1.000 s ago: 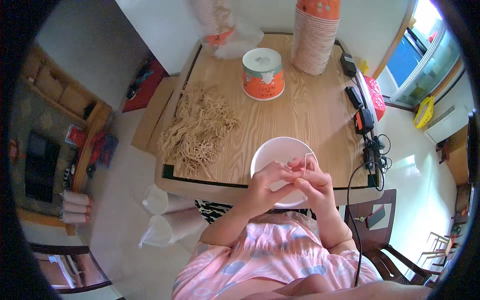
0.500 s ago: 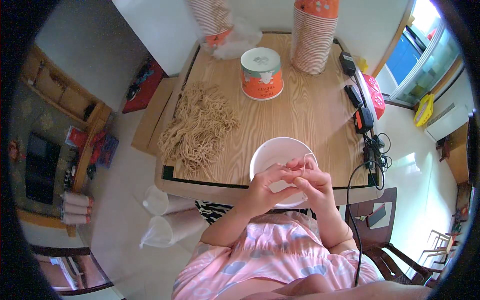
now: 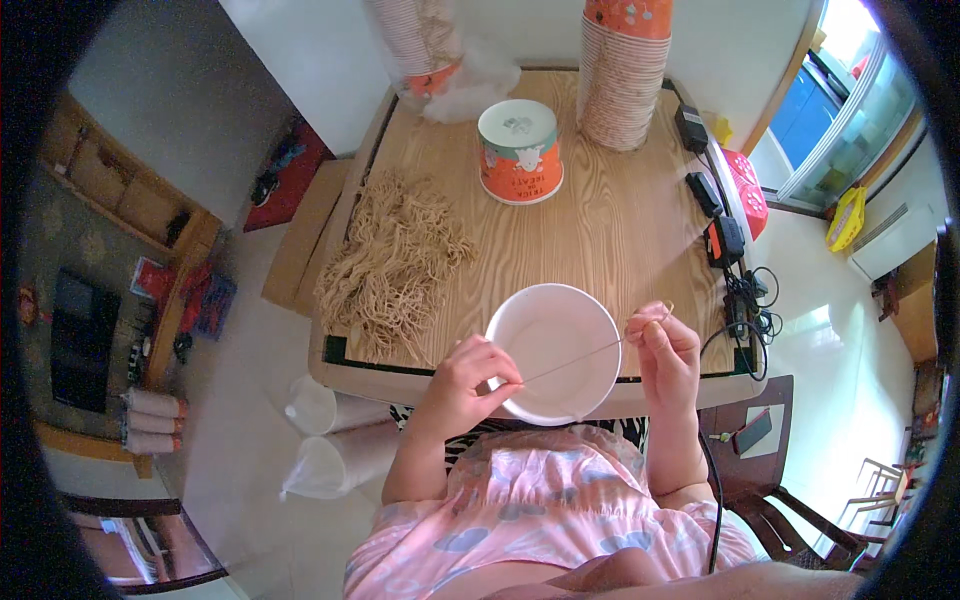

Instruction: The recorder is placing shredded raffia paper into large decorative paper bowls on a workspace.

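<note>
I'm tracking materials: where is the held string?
Right of centre in the head view, the string spans left hand to right hand, across the white tub.

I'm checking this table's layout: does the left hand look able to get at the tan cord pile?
Probably yes: nothing stands between the left hand and the tan cord pile, ahead to its left, though the hand pinches a string it might first need to release.
</note>
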Demonstrator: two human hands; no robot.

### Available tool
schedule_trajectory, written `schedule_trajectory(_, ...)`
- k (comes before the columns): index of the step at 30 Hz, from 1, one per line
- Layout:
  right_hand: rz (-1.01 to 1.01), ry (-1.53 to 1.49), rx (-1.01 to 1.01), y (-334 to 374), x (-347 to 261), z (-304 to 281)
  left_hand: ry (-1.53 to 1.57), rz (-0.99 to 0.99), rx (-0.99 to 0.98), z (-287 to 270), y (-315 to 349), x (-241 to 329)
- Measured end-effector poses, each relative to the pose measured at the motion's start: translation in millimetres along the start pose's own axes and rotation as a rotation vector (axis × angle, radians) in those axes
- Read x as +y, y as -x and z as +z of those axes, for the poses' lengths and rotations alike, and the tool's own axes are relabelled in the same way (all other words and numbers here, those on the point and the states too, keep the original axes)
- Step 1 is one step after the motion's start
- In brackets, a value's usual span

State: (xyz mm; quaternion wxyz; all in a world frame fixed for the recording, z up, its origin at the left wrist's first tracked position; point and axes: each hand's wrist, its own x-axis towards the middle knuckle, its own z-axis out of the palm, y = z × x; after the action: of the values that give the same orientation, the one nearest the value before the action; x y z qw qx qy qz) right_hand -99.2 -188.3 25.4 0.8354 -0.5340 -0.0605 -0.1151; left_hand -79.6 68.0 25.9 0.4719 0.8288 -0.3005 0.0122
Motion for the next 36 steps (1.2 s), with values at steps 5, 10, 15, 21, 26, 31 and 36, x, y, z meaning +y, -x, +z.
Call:
schedule_trajectory(5, -0.009, 0.001, -0.034, -0.4, 4.6, 0.1, -0.122, 0.046, -0.061, -5.0, 2.0, 4.3)
schedule_trajectory(10, -0.022, 0.191, -0.028, 0.3, -1.2, 2.9, -0.099, -0.009, 0.049, -4.3, -3.9, 11.6)
schedule_trajectory(15, -0.07, 0.319, -0.148, 15.0, 2.2, 40.0, 0.476, -0.015, -0.025, 35.0, -22.4, 32.0)
schedule_trajectory(21, -0.122, 0.387, -0.164, 25.4, 23.7, 38.0, 0.891, -0.127, -0.008, 54.5, -26.2, 35.4)
schedule_trajectory(26, 0.006, 0.225, -0.104, 23.7, 14.2, 34.7, 0.602, -0.23, 0.107, 51.8, -17.6, 23.5)
schedule_trajectory(31, -0.02, 0.258, -0.024, 16.5, 8.3, 25.9, 0.444, -0.215, 0.204, 44.3, -14.2, 16.2)
schedule_trajectory(36, 0.006, 0.307, -0.061, 19.8, 11.7, 23.6, 0.335, -0.092, 0.079, 36.2, -18.1, 11.7)
